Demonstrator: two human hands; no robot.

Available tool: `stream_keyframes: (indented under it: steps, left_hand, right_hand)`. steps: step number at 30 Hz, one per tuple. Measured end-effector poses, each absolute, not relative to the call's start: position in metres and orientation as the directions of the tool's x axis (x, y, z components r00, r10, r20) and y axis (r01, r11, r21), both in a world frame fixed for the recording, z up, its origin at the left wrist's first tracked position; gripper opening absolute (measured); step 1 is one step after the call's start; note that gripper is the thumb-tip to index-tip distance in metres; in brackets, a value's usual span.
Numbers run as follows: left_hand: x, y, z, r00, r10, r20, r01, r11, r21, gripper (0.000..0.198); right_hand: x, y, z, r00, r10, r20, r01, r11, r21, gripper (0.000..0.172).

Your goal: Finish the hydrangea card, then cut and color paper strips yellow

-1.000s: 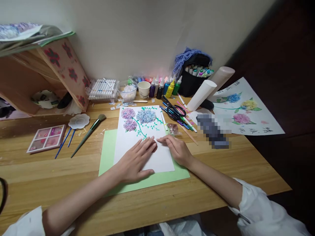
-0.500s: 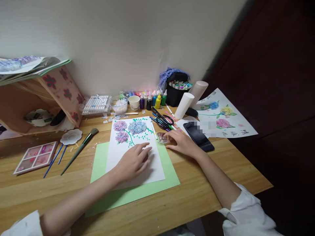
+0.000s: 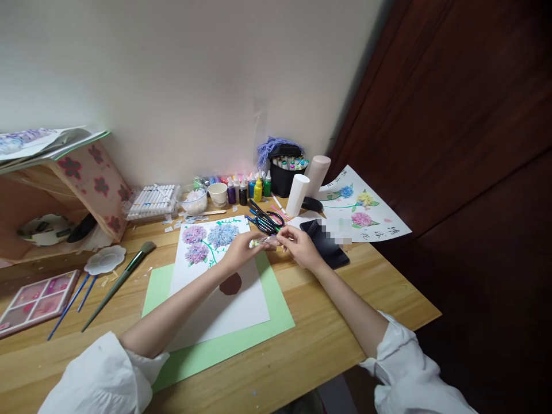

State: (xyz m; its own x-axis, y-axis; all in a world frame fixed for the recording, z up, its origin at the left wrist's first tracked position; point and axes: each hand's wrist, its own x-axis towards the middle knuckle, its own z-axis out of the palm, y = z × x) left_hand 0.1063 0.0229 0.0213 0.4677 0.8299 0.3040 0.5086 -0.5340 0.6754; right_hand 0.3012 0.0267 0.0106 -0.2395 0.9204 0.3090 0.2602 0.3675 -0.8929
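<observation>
A small clear plastic piece point(image 3: 266, 241), box or wrapper I cannot tell, is between my two hands. My left hand point(image 3: 242, 250) has its fingertips closed on its left side. On the other side, my right hand point(image 3: 298, 247) pinches it with thumb and fingers. Below my left wrist, a dark brown roundish shape point(image 3: 230, 283) shows on the white paper point(image 3: 241, 310). That sheet carries pink and blue hydrangeas point(image 3: 223, 234) with green stems, partly covered by my left hand. Under it lies a light green sheet point(image 3: 276, 313).
Black scissors point(image 3: 265, 221) lie behind my hands, near paint bottles point(image 3: 257, 190) and a paper cup point(image 3: 218, 195). A black case point(image 3: 325, 244) and a flower picture point(image 3: 366, 215) are on the right. Leftward are a large brush point(image 3: 118, 284) and a palette point(image 3: 104, 260).
My left hand has moved up and right from over the paper to the clear plastic piece, which both hands now hold. The brown shape has appeared on the paper. The view has shifted.
</observation>
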Motion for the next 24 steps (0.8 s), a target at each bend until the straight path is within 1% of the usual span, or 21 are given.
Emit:
stream_keyframes:
  steps: [3, 6, 8, 11, 13, 16, 18, 21, 24]
  left_hand:
    - [0.112, 0.018, 0.027, 0.443, 0.853, 0.275, 0.458, -0.479, 0.749, 0.029]
    - [0.116, 0.014, 0.032, 0.399, 0.902, 0.167, 0.37, -0.324, 0.871, 0.03]
    - [0.116, 0.012, 0.033, 0.375, 0.921, 0.102, 0.329, -0.235, 0.914, 0.029]
    - [0.114, 0.007, 0.036, 0.359, 0.929, 0.09, 0.334, -0.219, 0.917, 0.028]
    - [0.112, 0.002, 0.038, 0.363, 0.927, 0.09, 0.334, -0.219, 0.917, 0.028]
    - [0.11, -0.006, 0.043, 0.385, 0.919, 0.087, 0.33, -0.225, 0.917, 0.028]
    - [0.109, -0.01, 0.046, 0.398, 0.912, 0.097, 0.354, -0.251, 0.901, 0.027]
    - [0.109, -0.014, 0.051, 0.417, 0.9, 0.129, 0.431, -0.321, 0.843, 0.025]
    - [0.109, -0.016, 0.055, 0.416, 0.897, 0.153, 0.515, -0.37, 0.773, 0.025]
  right_hand:
    - [0.299, 0.028, 0.008, -0.196, 0.934, 0.299, 0.188, 0.335, -0.923, 0.025]
    - [0.296, 0.028, 0.007, -0.151, 0.941, 0.303, 0.142, 0.324, -0.935, 0.028]
    - [0.295, 0.028, 0.007, -0.138, 0.941, 0.309, 0.126, 0.326, -0.937, 0.027]
    - [0.294, 0.025, 0.009, -0.147, 0.935, 0.323, 0.119, 0.341, -0.932, 0.023]
    - [0.294, 0.022, 0.013, -0.167, 0.918, 0.36, 0.125, 0.381, -0.916, 0.02]
    - [0.294, 0.016, 0.02, -0.265, 0.845, 0.465, 0.186, 0.518, -0.835, 0.019]
    - [0.293, 0.012, 0.023, -0.338, 0.789, 0.513, 0.24, 0.599, -0.764, 0.014]
    - [0.292, 0.009, 0.025, -0.367, 0.775, 0.514, 0.279, 0.619, -0.735, 0.01]
    - [0.291, 0.008, 0.026, -0.38, 0.8, 0.464, 0.269, 0.576, -0.772, 0.012]
